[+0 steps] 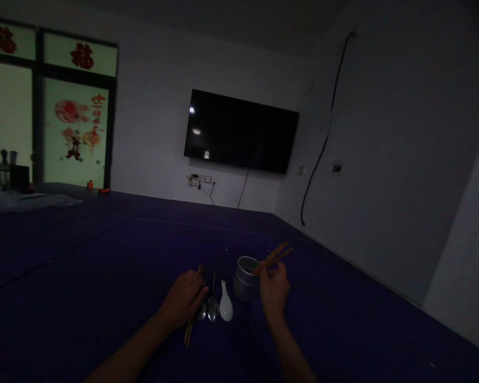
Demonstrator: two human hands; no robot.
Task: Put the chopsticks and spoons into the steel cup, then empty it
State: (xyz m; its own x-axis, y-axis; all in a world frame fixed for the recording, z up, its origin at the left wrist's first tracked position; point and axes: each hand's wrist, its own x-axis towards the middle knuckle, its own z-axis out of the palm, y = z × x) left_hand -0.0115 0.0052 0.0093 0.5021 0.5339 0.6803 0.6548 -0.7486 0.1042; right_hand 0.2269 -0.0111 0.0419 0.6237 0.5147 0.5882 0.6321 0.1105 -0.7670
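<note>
Dark purple-blue tabletop [115,255], dim room, black flat TV [241,132] upper centre. Perforated grey metal cup [246,287], lower centre; glossy white spoon [225,306] just left. Your right hand [274,287] pinches wooden chopsticks [277,255] at its rim; left [186,298], palm down, fingers loosely curled, covers others.

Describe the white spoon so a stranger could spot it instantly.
Start at the black wall screen, then drop to the blue surface. Between the left hand and right hand, just left of the grey cup, lies the white spoon. It alone is white; its neighbouring spoons are shiny metal.
</note>
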